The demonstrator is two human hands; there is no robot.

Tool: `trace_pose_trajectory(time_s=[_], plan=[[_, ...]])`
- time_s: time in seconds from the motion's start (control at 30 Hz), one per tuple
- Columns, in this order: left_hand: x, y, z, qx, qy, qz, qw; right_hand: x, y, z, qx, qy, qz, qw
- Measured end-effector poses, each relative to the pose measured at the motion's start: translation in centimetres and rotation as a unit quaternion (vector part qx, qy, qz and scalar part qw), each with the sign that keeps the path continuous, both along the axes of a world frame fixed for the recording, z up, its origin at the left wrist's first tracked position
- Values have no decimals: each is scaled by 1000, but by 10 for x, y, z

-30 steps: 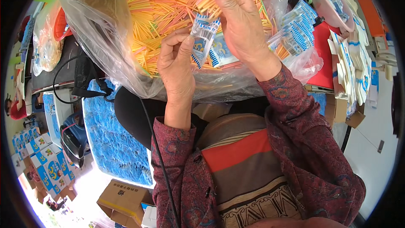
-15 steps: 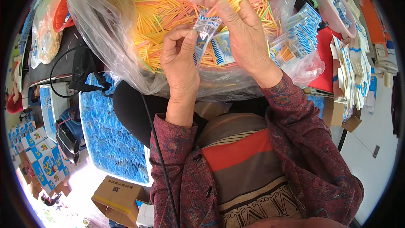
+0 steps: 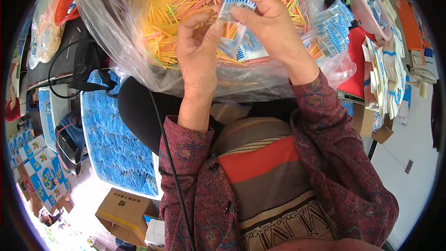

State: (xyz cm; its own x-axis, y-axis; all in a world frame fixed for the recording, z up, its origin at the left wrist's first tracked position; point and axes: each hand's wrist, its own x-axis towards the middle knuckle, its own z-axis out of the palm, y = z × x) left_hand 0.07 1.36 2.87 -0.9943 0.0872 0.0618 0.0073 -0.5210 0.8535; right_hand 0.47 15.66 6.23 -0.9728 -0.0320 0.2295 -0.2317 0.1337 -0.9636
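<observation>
Above a heap of thin yellow, pink and green sticks [image 3: 167, 18], both hands hold a small clear packet [image 3: 238, 4] with blue-and-white striped ends. My left hand [image 3: 200, 53] pinches its left side between thumb and fingers. My right hand [image 3: 276, 25] grips the striped upper end, thumb in front and forefinger curled over the back. Yellow-orange sticks show through the clear film between the hands. Just behind, partly hidden, another blue-and-white packet [image 3: 251, 45] lies on the sticks. Several striped packets [image 3: 332, 30] are piled right of my right hand.
A clear plastic liner [image 3: 111, 28] surrounds the heap. To the left stands a white-edged tray of blue striped packets [image 3: 118, 135]; a cardboard box [image 3: 123, 214] is below it. Flat white cartons [image 3: 388, 79] and a pink basket [image 3: 371, 9] are at the right. A black cable [image 3: 169, 158] crosses my left sleeve.
The bunch of sticks that stuck out of my right hand no longer shows there. My right hand has turned and now holds the packet's striped end, closer to my left hand.
</observation>
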Motion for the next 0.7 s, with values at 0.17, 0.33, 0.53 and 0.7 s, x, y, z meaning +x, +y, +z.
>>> trace_pose_trajectory(time_s=[0.17,0.33,0.53,0.7], plan=[[-3,-4,-4,38,-95,-175,979,-20,21,-15,4,309,124,943],[-1,-4,-17,-5,-53,-177,983,21,2,23,-48,-41,-37,997],[1,15,-14,-126,65,-122,982,53,46,36,69,-103,-139,983],[-8,21,-25,-459,319,-32,828,93,82,43,199,10,-248,948]])
